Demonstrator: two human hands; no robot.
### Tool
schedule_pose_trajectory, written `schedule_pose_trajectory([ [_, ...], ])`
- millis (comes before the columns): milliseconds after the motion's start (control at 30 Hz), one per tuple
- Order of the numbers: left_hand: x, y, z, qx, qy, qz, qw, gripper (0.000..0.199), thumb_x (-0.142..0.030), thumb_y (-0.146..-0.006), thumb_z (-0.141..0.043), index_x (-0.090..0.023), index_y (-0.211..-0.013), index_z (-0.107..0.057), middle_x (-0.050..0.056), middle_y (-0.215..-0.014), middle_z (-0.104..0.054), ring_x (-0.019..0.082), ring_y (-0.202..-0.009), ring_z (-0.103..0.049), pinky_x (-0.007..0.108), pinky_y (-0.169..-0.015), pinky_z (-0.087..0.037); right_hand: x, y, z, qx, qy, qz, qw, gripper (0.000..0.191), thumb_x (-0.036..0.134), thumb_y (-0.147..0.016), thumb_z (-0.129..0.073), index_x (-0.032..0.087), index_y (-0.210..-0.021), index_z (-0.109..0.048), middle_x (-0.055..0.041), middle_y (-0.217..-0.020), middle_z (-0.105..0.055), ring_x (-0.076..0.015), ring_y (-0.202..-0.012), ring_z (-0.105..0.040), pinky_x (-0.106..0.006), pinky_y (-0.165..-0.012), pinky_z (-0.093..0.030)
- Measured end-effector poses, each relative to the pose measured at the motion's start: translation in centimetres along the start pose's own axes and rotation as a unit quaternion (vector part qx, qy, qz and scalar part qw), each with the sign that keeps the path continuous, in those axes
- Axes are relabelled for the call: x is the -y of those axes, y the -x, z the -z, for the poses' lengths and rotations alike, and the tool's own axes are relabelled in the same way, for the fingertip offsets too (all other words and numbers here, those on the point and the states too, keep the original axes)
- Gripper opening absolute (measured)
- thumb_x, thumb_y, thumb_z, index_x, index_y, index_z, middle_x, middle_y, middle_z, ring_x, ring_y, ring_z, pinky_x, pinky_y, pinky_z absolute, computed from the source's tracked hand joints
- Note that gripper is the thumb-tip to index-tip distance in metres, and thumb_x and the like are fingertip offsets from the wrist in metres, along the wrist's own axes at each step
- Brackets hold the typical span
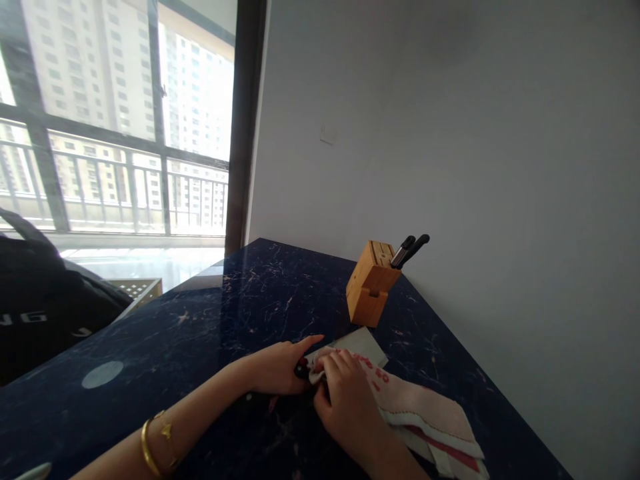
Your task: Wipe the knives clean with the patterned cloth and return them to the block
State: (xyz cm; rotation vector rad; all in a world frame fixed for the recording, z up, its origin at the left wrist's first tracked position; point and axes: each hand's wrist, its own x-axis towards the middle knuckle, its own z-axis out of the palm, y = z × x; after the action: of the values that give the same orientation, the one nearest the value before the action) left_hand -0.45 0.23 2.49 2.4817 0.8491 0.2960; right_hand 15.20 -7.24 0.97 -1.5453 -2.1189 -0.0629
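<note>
A broad blade [369,345], likely a cleaver's, lies low over the dark blue marbled table, its black handle [301,369] in my left hand [280,367]. The left fingers wrap round that handle, with one finger stretched out along the top. My right hand [347,400] is closed on a pink and white cloth [425,407] and presses it against the blade near the handle. The rest of the cloth trails to the right over the table. My fingertips are partly hidden in the cloth's folds.
Beyond the blade stands a wooden knife block [373,283] with two black-handled tools in it. A pale round disc [103,375] lies on the table [200,333] at the left. A black bag [45,300] is beyond the left edge, and a wall runs along the right.
</note>
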Motion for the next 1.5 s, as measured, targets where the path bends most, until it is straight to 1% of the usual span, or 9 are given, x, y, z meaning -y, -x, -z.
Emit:
schedule_pose_trajectory([
  [333,-0.1,0.0,0.3,-0.003,-0.002,0.000,1.000,0.076,-0.031,-0.065,-0.056,-0.021,-0.134,-0.024,0.003,-0.085,-0.067,0.021,-0.077,-0.063,0.022,-0.059,-0.045,-0.4,0.6,0.6,0.027,0.048,0.021,0.998,0.014,0.009,-0.061,-0.044,0.020,-0.069,-0.048,-0.0009,-0.075,-0.054,-0.0173,-0.078,-0.043,-0.032,-0.076,-0.028],
  [533,-0.3,0.1,0.6,-0.001,0.008,-0.001,1.000,0.071,-0.031,-0.066,-0.057,-0.021,-0.131,-0.030,0.004,-0.096,-0.065,0.021,-0.082,-0.062,0.022,-0.061,-0.045,-3.5,-0.1,0.6,-0.004,0.120,-0.052,0.991,0.011,0.011,-0.067,-0.045,0.020,-0.070,-0.050,-0.0013,-0.075,-0.056,-0.0180,-0.077,-0.045,-0.031,-0.072,-0.027],
  [700,-0.5,0.2,0.7,0.013,0.017,-0.006,1.000,0.057,-0.029,-0.067,-0.055,-0.025,-0.122,-0.041,0.001,-0.094,-0.065,0.019,-0.081,-0.062,0.021,-0.062,-0.045,-7.2,-0.4,0.9,-0.053,0.176,-0.124,0.975,0.019,0.010,-0.072,-0.043,0.020,-0.084,-0.055,-0.0055,-0.090,-0.059,-0.0213,-0.084,-0.048,-0.033,-0.073,-0.030],
  [800,-0.5,0.2,0.7,0.014,0.016,-0.011,1.000,0.048,-0.028,-0.067,-0.055,-0.026,-0.115,-0.048,0.000,-0.092,-0.065,0.018,-0.080,-0.062,0.020,-0.063,-0.044,-8.2,-0.4,0.5,-0.069,0.161,-0.115,0.978,0.033,0.006,-0.073,-0.040,0.016,-0.101,-0.054,-0.0091,-0.105,-0.057,-0.0231,-0.098,-0.046,-0.036,-0.083,-0.030],
  [933,-0.5,0.1,0.6,0.015,0.017,-0.011,1.000,0.047,-0.028,-0.067,-0.055,-0.026,-0.113,-0.048,-0.001,-0.091,-0.065,0.018,-0.080,-0.062,0.020,-0.062,-0.044,-7.3,-0.3,-0.2,-0.050,0.114,-0.062,0.990,0.045,0.005,-0.073,-0.038,0.014,-0.115,-0.050,-0.0084,-0.116,-0.053,-0.0220,-0.108,-0.042,-0.036,-0.091,-0.028],
  [1100,-0.4,0.0,0.4,0.014,0.013,-0.002,1.000,0.040,-0.029,-0.068,-0.055,-0.024,-0.107,-0.050,-0.001,-0.093,-0.065,0.018,-0.081,-0.062,0.021,-0.064,-0.044,-4.3,-0.3,-0.1,-0.018,0.072,-0.015,0.997,0.044,0.008,-0.076,-0.039,0.019,-0.117,-0.050,-0.0062,-0.111,-0.056,-0.0205,-0.103,-0.045,-0.034,-0.089,-0.030],
  [1200,-0.5,0.0,0.2,0.005,0.029,0.003,1.000,0.040,-0.031,-0.067,-0.056,-0.024,-0.106,-0.051,-0.001,-0.093,-0.065,0.019,-0.082,-0.061,0.021,-0.066,-0.044,-3.8,-0.4,0.3,-0.016,0.075,-0.014,0.997,0.042,0.009,-0.077,-0.039,0.021,-0.116,-0.051,-0.0053,-0.109,-0.057,-0.0205,-0.103,-0.046,-0.033,-0.089,-0.030],
  [1333,-0.3,0.1,0.2,0.000,0.077,0.002,0.997,0.035,-0.030,-0.067,-0.056,-0.022,-0.101,-0.053,-0.001,-0.089,-0.065,0.017,-0.079,-0.061,0.021,-0.063,-0.043,-5.5,-0.5,0.9,-0.047,0.100,-0.053,0.992,0.041,0.006,-0.076,-0.037,0.022,-0.110,-0.054,-0.0050,-0.110,-0.057,-0.0213,-0.103,-0.046,-0.035,-0.087,-0.030],
  [1500,0.9,0.4,1.7,0.014,0.130,0.028,0.991,0.034,-0.029,-0.066,-0.057,-0.019,-0.098,-0.053,-0.002,-0.078,-0.063,0.015,-0.067,-0.059,0.019,-0.052,-0.040,-8.2,-0.5,1.6,-0.150,0.106,-0.200,0.962,0.050,0.005,-0.069,-0.038,0.017,-0.117,-0.045,-0.0093,-0.106,-0.057,-0.0238,-0.095,-0.051,-0.035,-0.080,-0.035],
])
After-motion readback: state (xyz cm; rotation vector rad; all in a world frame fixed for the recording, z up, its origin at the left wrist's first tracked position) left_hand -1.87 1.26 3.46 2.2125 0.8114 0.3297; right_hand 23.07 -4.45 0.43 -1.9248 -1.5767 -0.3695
